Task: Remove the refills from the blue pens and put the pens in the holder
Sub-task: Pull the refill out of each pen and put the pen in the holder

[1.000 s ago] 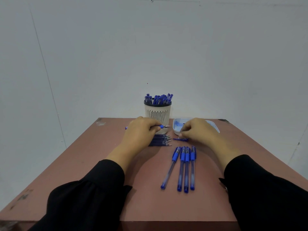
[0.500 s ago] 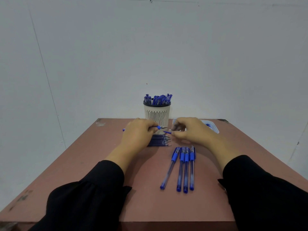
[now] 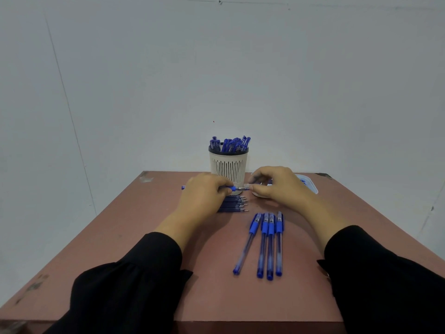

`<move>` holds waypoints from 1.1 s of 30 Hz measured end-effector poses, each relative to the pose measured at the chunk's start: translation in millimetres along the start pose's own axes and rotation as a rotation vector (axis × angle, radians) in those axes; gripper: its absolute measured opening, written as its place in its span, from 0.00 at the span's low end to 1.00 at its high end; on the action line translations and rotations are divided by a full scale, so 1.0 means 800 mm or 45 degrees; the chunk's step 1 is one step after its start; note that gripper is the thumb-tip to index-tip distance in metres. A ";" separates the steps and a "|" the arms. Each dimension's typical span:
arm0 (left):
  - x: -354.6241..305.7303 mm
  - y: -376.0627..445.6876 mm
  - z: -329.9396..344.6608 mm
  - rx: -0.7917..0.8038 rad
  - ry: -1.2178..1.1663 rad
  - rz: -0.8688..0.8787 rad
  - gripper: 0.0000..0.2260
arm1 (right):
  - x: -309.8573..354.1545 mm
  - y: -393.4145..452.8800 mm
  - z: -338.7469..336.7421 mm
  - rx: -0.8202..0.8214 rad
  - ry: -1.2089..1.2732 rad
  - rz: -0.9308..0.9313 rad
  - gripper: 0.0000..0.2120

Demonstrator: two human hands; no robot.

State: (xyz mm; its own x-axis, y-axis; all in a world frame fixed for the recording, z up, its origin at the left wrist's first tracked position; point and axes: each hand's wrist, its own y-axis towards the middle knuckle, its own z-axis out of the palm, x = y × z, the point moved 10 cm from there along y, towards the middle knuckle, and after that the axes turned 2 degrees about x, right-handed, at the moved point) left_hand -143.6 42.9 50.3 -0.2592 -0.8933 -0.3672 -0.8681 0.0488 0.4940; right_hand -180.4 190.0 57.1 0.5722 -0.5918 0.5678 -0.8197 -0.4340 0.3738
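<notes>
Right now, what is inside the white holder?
Blue pens stand packed in the holder, their tops showing above the dark rim. Their lower parts are hidden behind the slatted wall, so a count is not possible.

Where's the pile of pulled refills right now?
In the head view, the refills lie side by side on the table, just under the left hand, in front of the pen holder.

Tray (image 3: 311, 186) and refills (image 3: 237, 204) partly behind the hands.
</notes>
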 end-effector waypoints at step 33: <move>-0.027 -0.010 -0.049 -0.428 -0.060 0.092 0.08 | 0.025 0.002 -0.001 -0.121 0.761 -0.058 0.05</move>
State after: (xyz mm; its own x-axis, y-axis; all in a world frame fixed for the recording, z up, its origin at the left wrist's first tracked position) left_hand -114.3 44.2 85.2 -0.3412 -0.8709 -0.3537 -0.6605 -0.0457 0.7495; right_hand -170.3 177.6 69.5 0.5159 -0.0778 0.8531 -0.8093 -0.3706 0.4557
